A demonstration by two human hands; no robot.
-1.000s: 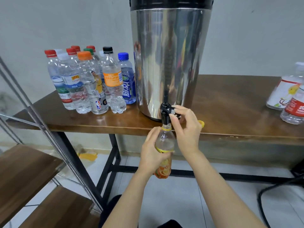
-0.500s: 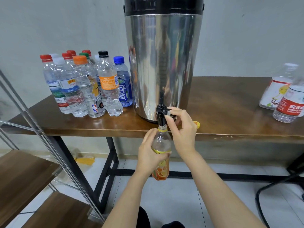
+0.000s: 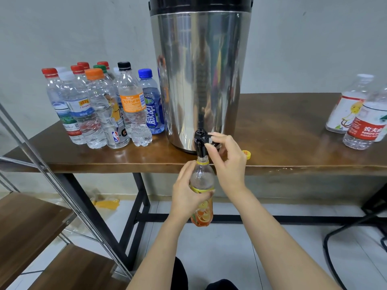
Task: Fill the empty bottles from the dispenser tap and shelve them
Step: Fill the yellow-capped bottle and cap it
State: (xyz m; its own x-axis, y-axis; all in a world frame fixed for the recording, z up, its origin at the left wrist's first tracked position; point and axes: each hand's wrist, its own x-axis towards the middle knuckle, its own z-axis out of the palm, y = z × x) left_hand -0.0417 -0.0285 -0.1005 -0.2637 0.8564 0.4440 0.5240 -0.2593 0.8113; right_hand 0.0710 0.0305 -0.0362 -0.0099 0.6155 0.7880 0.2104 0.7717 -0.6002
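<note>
Bottle (image 3: 202,181) still under tap (image 3: 200,141), beyond table edge (image 3: 104,167)

Even, soft indoor light; glare streaks the steel dispenser (image 3: 201,80); edges bend, slightly soft.

One steel dispenser (image 3: 201,76), one black tap (image 3: 200,143). Roughly eleven capped bottles (image 3: 98,109) bunched left on the bench (image 3: 282,132), exact count unclear. Two far-right bottles (image 3: 365,126). One open bottle (image 3: 202,191). One loose yellow cap (image 3: 246,154). Two hands: left hand (image 3: 188,193), right hand (image 3: 227,164).
</note>
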